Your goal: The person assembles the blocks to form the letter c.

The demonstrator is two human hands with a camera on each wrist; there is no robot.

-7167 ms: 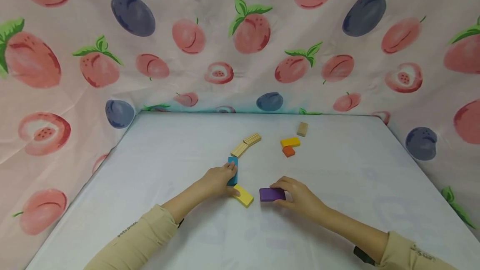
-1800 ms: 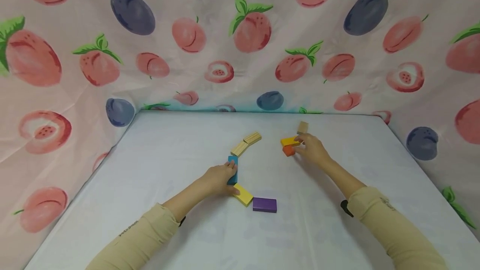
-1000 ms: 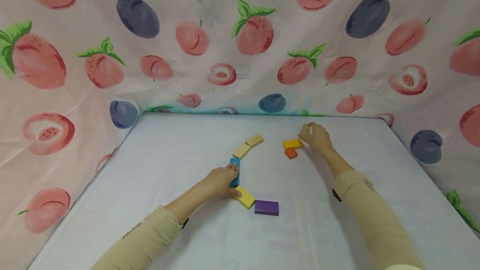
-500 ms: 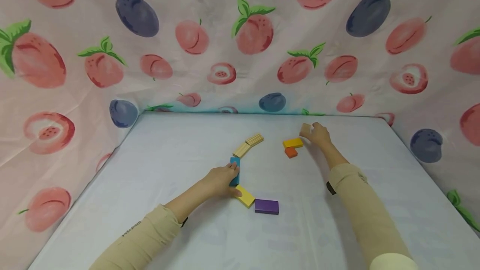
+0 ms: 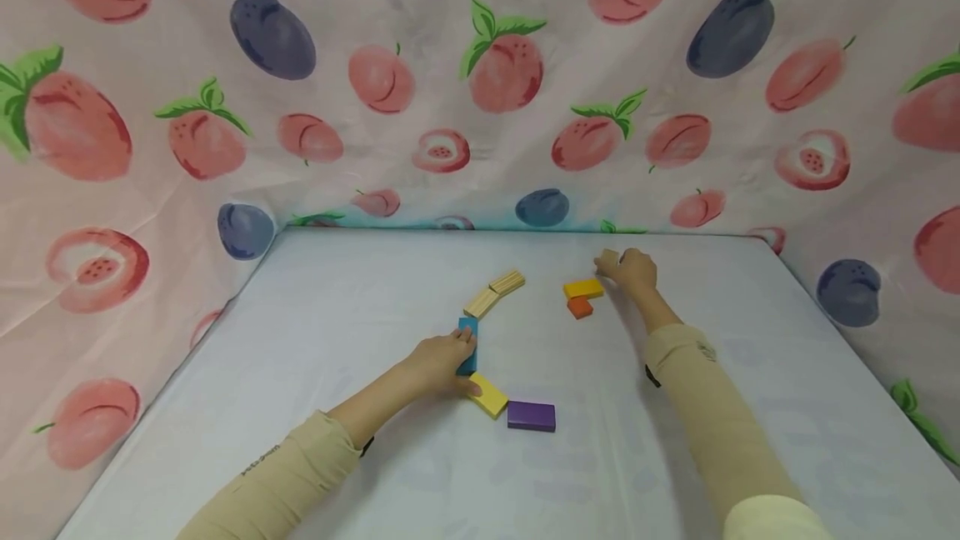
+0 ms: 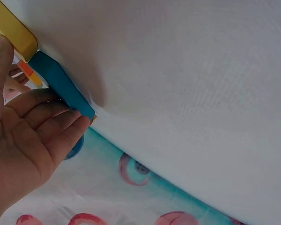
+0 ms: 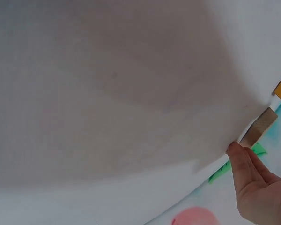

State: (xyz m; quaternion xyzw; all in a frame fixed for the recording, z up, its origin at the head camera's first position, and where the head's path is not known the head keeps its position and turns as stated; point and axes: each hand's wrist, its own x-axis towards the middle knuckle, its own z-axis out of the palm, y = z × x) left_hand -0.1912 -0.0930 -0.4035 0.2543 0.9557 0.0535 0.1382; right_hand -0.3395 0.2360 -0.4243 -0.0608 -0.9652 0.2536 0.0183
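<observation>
My left hand lies across two wooden blocks that meet at an angle. Its fingers touch the side of the blue block, fairly straight in the left wrist view, while the thumb is on the yellow block. At the far right, my right hand holds a plain wooden block between thumb and fingers. Most of that thumb is cut off in the right wrist view. Beside this hand lie an orange-yellow block and a smaller orange-red block, touching each other.
Two plain wooden blocks lie end to end beyond the blue one. A purple block sits at the yellow block's near right end, making a curved row. The white table ends at a fruit-print cloth behind.
Earlier my right hand let go of the purple block, now beside the yellow one, and passed the orange blocks to the far plain block. My left hand has stayed in place.
</observation>
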